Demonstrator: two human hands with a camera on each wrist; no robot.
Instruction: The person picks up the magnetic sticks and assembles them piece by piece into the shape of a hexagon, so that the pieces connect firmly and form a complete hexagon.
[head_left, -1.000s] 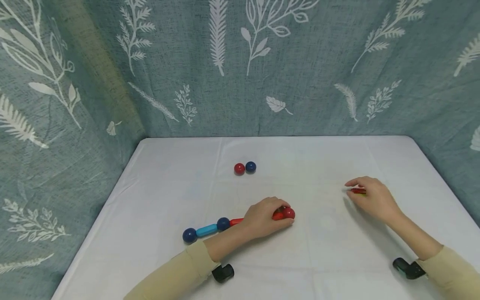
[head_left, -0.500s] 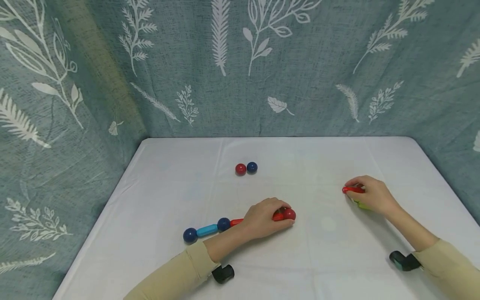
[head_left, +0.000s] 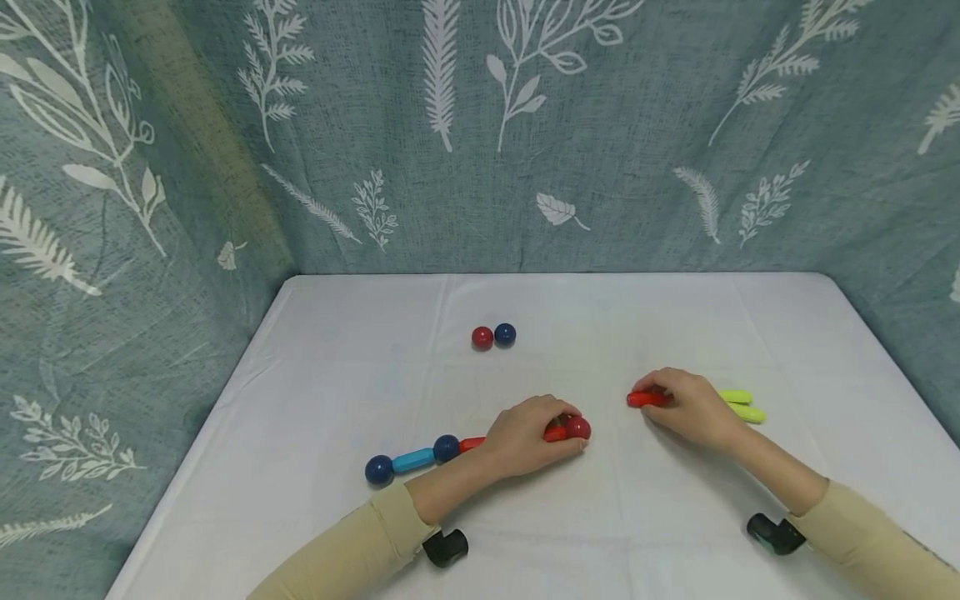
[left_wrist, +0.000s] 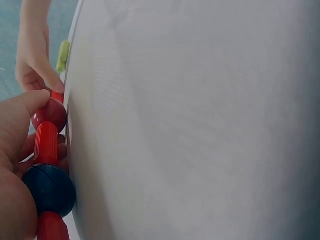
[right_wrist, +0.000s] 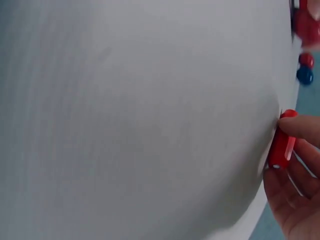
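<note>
My left hand (head_left: 528,437) grips a chain of rods and balls lying on the white cloth, its fingers and thumb round the right end. That end shows a red ball (head_left: 578,427) and a ribbed red rod (left_wrist: 46,142), followed by a dark blue ball (left_wrist: 49,191) that the hand hides in the head view. Leftward the chain runs through another blue ball (head_left: 446,448) and a light blue rod (head_left: 413,461) to a blue end ball (head_left: 379,471). Between fingers and thumb, my right hand (head_left: 693,407) pinches a loose red rod (head_left: 643,400), right of the red ball and apart from it.
Two lime-green rods (head_left: 746,413) lie behind the right hand, partly covered by it. Farther back on the white-covered table (head_left: 360,350) sit a loose red ball (head_left: 482,337) and a blue ball (head_left: 505,335). A patterned green curtain (head_left: 450,208) hangs behind.
My right hand has moved left with the red rod, toward the chain's red end. The lime-green rods it covered now show on the table. The left hand and chain stay put.
</note>
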